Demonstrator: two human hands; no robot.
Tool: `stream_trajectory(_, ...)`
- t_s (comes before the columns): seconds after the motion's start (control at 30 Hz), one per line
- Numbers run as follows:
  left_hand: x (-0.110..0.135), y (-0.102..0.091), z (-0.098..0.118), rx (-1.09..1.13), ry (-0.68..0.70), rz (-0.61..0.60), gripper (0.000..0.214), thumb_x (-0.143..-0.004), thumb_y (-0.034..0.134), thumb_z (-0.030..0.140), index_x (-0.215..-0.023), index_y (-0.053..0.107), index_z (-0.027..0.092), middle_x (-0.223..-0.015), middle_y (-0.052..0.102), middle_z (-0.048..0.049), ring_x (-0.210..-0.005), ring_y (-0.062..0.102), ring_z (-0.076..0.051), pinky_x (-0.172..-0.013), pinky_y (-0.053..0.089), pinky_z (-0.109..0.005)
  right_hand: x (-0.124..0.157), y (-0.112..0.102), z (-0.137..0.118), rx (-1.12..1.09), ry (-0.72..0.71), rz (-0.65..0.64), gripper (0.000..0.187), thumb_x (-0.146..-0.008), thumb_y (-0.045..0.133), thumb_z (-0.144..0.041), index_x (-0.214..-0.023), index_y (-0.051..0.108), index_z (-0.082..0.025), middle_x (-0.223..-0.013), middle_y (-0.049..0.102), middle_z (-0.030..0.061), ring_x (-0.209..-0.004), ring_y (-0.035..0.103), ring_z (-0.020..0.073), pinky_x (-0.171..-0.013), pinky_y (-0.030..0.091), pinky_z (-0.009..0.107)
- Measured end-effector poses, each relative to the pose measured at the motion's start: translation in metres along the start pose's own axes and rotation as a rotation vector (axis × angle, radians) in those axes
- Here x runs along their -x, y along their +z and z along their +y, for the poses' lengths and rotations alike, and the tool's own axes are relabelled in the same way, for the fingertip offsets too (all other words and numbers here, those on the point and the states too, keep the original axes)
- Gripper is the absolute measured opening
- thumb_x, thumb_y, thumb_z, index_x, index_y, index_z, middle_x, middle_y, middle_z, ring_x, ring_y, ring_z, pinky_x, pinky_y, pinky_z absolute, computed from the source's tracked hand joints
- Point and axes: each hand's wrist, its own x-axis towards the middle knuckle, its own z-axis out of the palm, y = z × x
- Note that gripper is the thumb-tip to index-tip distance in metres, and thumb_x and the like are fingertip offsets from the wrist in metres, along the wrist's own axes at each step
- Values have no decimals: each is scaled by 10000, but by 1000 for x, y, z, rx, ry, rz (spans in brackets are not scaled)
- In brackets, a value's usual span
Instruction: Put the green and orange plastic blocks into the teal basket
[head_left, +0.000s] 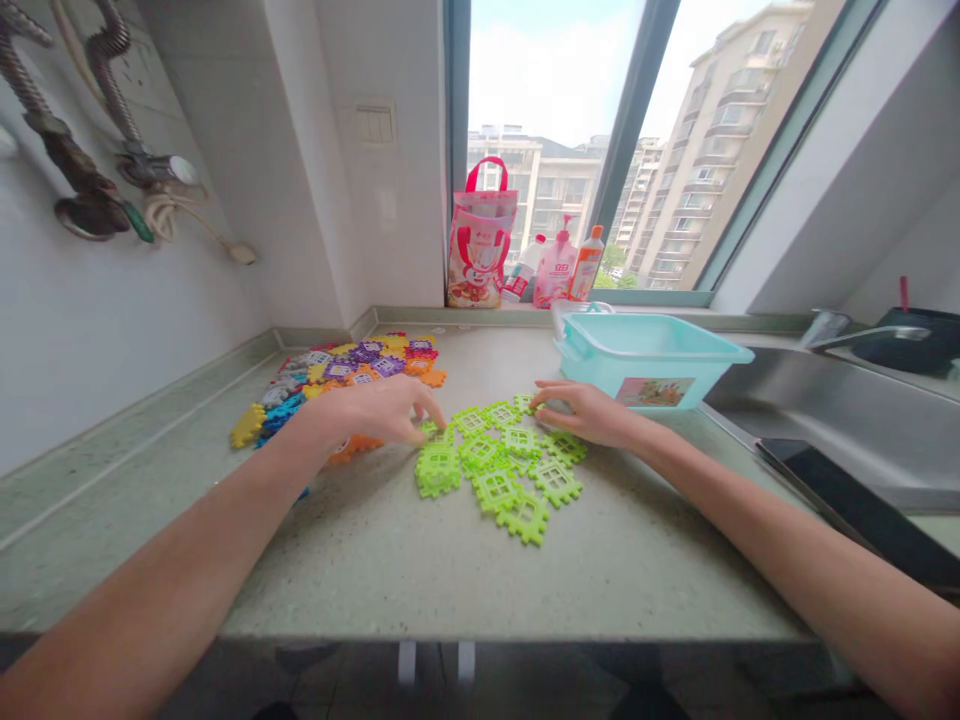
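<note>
Several lime-green interlocking block pieces (501,466) lie flat in a cluster on the pale green countertop (420,560). My left hand (375,412) rests at the cluster's left edge, fingers stretched out with the tips on a green piece. My right hand (589,412) lies at the cluster's far right corner, fingers curled over a green piece beside the tub. A mixed pile of yellow, purple, orange, blue and grey block pieces (337,385) sits behind my left hand.
A turquoise plastic tub (651,355) stands just behind my right hand. A steel sink (840,410) with a tap lies to the right, a dark tray (862,510) at its front. A pink bag (481,240) and bottles (559,268) stand on the window sill.
</note>
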Motion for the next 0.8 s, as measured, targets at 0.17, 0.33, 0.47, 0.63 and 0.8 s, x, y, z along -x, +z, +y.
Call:
stream_trajectory(0.17, -3, 0, -6, 15, -37, -7, 326, -773, 762, 302, -1083, 864, 312, -1045, 823, -7, -900, 739, -193, -838, 551, -243, 0, 0, -1, 83, 17, 12, 205, -921, 694, -419, -968, 807, -253, -919, 813, 26, -797, 731, 219, -812, 567, 339)
stream_trajectory(0.33, -4, 2, -7, 24, 10, 7, 467, -831, 581, 177, -1197, 840, 303, -1211, 792, -29, -1038, 729, -203, -955, 538, -275, -1, 5, 2, 82, 36, 123, 288, -898, 739, -422, -1126, 794, -255, -1092, 818, 70, -946, 759, 266, -888, 592, 405)
stream_trajectory(0.47, 5, 7, 0, 44, 75, 42, 456, -888, 608, 245, -1304, 792, 271, -1304, 739, -60, -1198, 678, -234, -1100, 479, -317, -11, 14, -11, 3, -37, 186, 408, -973, 666, -460, -1313, 748, -250, -1297, 768, 101, -1108, 737, 287, -1009, 587, 464)
stream_trajectory(0.63, 14, 10, 0, 13, 112, 44, 442, -923, 720, 420, -1341, 765, 285, -1351, 714, -62, -1244, 658, -248, -1141, 446, -339, -23, 24, -27, -45, -204, -20, 349, -1002, 633, -470, -1230, 799, -264, -1334, 756, 87, -1252, 687, 284, -1147, 507, 471)
stream_trajectory(0.8, 15, 13, -6, -12, 120, 74, 422, -918, 752, 455, -1305, 784, 291, -1349, 724, -58, -1260, 652, -254, -1142, 436, -337, -17, 18, -22, -80, -147, -50, 372, -1005, 584, -430, -1233, 803, -235, -1384, 736, 104, -1239, 706, 276, -1125, 517, 450)
